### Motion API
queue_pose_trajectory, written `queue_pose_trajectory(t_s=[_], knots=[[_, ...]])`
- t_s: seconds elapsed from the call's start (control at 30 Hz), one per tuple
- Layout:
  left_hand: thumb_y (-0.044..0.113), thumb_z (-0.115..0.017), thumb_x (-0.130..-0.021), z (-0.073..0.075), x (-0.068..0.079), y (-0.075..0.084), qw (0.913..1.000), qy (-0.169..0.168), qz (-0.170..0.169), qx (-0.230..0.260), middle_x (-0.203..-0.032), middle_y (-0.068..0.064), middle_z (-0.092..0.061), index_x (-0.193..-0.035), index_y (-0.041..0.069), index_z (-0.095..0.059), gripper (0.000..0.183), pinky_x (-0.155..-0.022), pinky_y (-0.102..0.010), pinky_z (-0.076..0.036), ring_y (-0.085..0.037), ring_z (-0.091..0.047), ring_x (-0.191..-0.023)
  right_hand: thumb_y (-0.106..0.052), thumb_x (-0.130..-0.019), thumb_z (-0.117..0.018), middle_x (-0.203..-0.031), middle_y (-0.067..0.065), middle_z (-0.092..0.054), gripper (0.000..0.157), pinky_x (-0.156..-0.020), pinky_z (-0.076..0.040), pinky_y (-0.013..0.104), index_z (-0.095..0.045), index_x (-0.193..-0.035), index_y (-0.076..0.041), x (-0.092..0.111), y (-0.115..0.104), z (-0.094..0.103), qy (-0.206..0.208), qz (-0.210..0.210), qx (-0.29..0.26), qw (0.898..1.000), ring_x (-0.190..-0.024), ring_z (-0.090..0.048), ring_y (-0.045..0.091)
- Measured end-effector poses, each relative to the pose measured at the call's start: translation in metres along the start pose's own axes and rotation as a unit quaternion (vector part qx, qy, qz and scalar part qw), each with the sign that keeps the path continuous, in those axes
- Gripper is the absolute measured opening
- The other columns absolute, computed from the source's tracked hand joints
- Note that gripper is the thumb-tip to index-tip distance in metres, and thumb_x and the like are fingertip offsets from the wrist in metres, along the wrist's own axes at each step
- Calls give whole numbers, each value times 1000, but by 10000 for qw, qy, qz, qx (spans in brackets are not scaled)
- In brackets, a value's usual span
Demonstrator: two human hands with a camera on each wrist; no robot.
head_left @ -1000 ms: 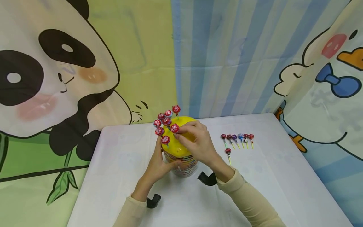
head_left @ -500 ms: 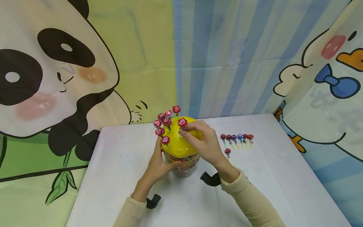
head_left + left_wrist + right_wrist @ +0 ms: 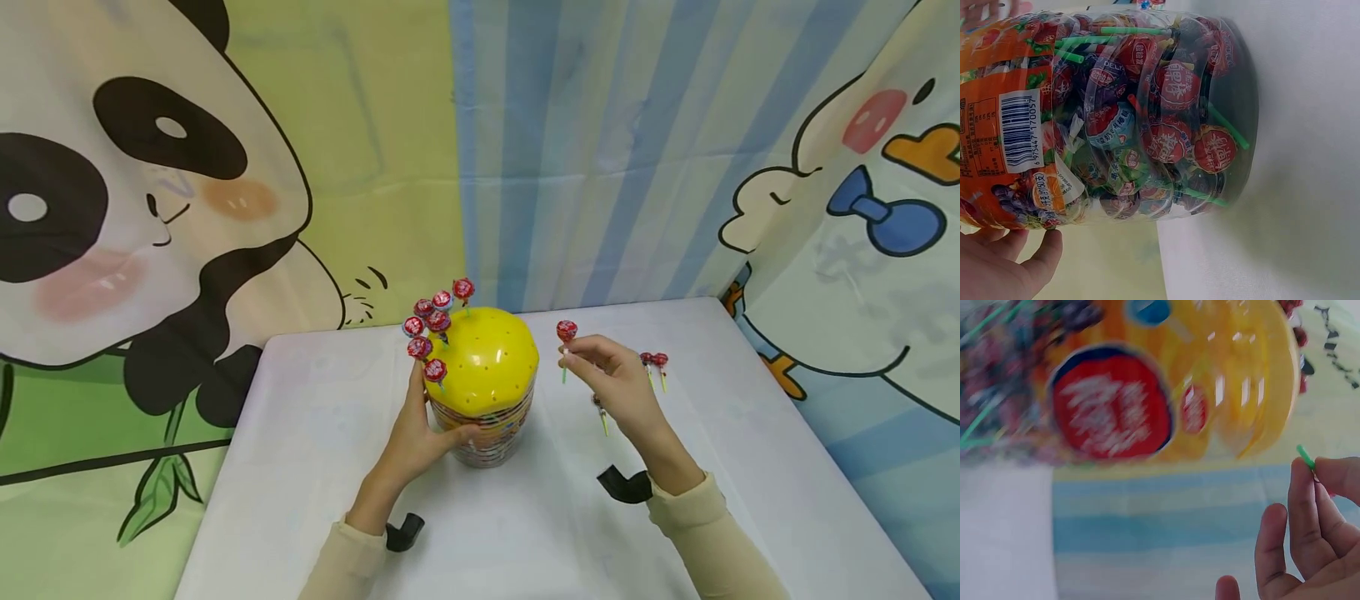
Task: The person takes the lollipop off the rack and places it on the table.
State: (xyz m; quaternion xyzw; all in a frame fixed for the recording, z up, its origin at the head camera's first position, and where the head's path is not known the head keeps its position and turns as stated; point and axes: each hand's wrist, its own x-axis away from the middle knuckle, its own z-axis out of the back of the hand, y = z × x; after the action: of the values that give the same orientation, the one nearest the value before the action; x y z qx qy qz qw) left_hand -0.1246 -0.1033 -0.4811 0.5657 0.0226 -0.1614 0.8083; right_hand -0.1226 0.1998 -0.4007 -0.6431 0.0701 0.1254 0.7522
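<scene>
A clear jar [image 3: 1166, 119] packed with wrapped lollipops stands upright on the table in the head view. Its yellow domed lid [image 3: 495, 358] has many small holes, and several red-wrapped lollipops [image 3: 438, 321] stick up from the lid's left side. My left hand [image 3: 420, 446] grips the jar's side, thumb in front. To the jar's right, apart from it, my right hand [image 3: 626, 392] pinches the stick of a red lollipop [image 3: 567, 332] between thumb and finger, head up. In the right wrist view the green stick end [image 3: 1305, 456] shows; the lollipop's head is mostly hidden.
Several lollipops lie on the white table [image 3: 322, 467] to the right, two of them at the far end [image 3: 660, 360] and one closer [image 3: 602, 414]; my right hand covers others. Printed cloths with a panda [image 3: 172, 208] and a duck [image 3: 862, 275] hang behind.
My right hand has lifted the lollipop off the lid and carried it to the right, away from the jar. My left hand has stayed on the jar.
</scene>
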Motion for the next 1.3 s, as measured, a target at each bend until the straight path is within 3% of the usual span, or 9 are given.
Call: queue_pose_trajectory(t_s=[0.07,0.13,0.3,0.53,0.7,0.83,1.0,1.2,1.3], knots=[[47,-86,-76,0,0,0,10000,-15,7,-6,-158,16,-27,-157,45,-2,118,-112,-64,-27,-18,-26,-146,-13,-97,-68,-108,8,-68,22,-72,-55,21,-67,-113,2,4,14,11,-33,-211,-2,9998,-99,-64,21],[47,-86,-76,0,0,0,10000,-10,20,-7,-158,16,-27,-157,45,-2,118,-112,-64,-28,-19,-26,-146,-14,-97,-68,-109,7,-69,27,-87,-55,24,-65,-116,6,7,30,22,-41,-456,7,9990,-100,-66,20],[47,-87,-75,0,1,2,10000,-2,29,1,-159,16,-26,-157,45,-1,119,-113,-64,-27,-18,-25,-147,-20,-99,-66,-110,12,-70,36,-87,-52,25,-63,-122,7,13,70,51,-35,-1198,532,9914,-100,-65,23],[48,-87,-75,0,2,2,9999,50,80,-52,-161,11,-23,-158,43,0,120,-112,-65,-27,-23,-23,-148,-28,-100,-64,-113,17,-69,41,-87,-49,48,-63,-125,5,20,113,81,-119,-2153,1258,9683,-100,-59,37],[48,-87,-75,1,2,3,9999,36,118,-35,-161,12,-22,-158,44,0,120,-112,-65,-26,-22,-23,-148,-26,-100,-63,-102,11,-68,35,-77,-49,38,-66,-118,4,21,134,90,-156,-2744,1631,9475,-90,-60,25],[46,-87,-75,1,2,3,10000,5,99,-3,-161,13,-22,-157,45,0,119,-112,-65,-26,-21,-23,-148,-21,-99,-64,-94,7,-65,27,-70,-47,31,-68,-110,3,23,148,91,-204,-2946,1824,9378,-84,-56,20],[45,-87,-76,0,2,3,10000,18,43,-12,-161,14,-22,-157,44,-1,119,-112,-65,-27,-19,-23,-147,-19,-98,-65,-88,6,-65,24,-68,-46,31,-70,-105,3,23,154,91,-255,-2815,2064,9368,-80,-55,19],[36,-87,-78,4,4,25,9997,-68,247,-63,-163,4,-21,-160,32,-1,119,-115,-61,-25,-24,-20,-149,-20,-98,-66,-90,5,-68,23,-69,-47,31,-71,-103,3,24,156,91,-391,-2801,2339,9302,-81,-58,19],[34,-88,-77,2,2,12,9995,-61,293,-117,-164,4,-19,-160,32,1,122,-115,-60,-24,-24,-18,-150,-19,-97,-66,-90,5,-69,23,-69,-48,31,-71,-102,2,25,156,90,-411,-2764,2416,9293,-81,-58,18]])
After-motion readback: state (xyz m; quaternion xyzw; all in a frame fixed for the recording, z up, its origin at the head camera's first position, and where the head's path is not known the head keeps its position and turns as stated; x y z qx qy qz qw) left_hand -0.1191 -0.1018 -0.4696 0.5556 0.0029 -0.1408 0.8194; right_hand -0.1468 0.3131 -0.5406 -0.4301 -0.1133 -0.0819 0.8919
